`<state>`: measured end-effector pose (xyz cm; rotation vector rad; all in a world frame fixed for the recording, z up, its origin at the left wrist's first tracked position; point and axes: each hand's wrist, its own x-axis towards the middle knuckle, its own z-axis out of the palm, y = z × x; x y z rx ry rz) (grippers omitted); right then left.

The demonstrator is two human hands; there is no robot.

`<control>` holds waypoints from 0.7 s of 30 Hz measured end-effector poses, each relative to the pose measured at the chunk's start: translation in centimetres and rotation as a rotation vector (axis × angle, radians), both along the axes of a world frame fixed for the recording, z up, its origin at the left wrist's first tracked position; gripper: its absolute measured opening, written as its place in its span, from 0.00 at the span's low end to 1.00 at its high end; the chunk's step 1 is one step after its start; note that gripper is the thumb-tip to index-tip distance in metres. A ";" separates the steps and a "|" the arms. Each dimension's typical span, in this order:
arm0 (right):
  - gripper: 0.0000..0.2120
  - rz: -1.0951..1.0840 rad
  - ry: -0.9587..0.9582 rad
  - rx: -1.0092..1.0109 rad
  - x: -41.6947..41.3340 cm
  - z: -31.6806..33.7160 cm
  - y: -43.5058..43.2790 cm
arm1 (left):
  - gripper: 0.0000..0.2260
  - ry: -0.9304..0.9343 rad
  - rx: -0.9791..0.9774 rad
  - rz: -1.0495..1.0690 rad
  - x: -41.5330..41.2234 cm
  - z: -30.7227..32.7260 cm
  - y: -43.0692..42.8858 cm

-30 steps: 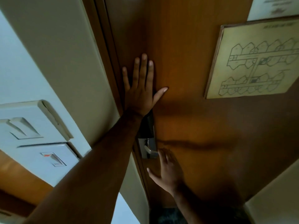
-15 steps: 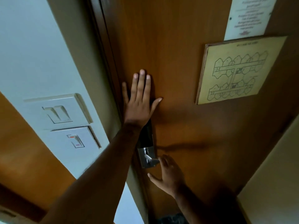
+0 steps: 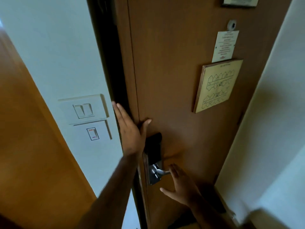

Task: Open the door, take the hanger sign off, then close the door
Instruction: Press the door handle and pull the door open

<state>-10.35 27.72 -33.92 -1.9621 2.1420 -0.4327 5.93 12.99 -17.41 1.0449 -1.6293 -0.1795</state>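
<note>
moved: left hand (image 3: 130, 136) slid from flat on door (image 3: 173, 80) face to its left edge, dark gap now showing | left: fingers spread, gripping nothing | right hand (image 3: 181, 187): open, fingertips at lever handle (image 3: 162, 171) | hanger sign: unseen

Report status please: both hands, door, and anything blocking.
Left hand open, at door edge. Right hand open, by lever, no grip. Door ajar, dark gap at frame. No hanger sign visible; nothing blocking.

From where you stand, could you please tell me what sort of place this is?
Probably a hotel room entrance: the brown wooden door bears a framed floor-plan plaque, a white printed notice and a peephole.
</note>
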 end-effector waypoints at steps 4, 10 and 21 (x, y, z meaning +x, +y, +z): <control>0.55 -0.071 0.016 0.005 -0.2 1.0 3.3 | 0.41 0.325 0.303 -0.328 -1.0 -2.4 5.1; 0.50 -0.015 0.149 -0.140 -1.2 6.6 8.4 | 0.32 0.593 0.593 -0.421 -2.3 -3.8 11.6; 0.37 0.103 0.798 -0.739 2.6 27.2 12.5 | 0.29 0.617 0.830 -0.456 -4.6 -6.7 20.6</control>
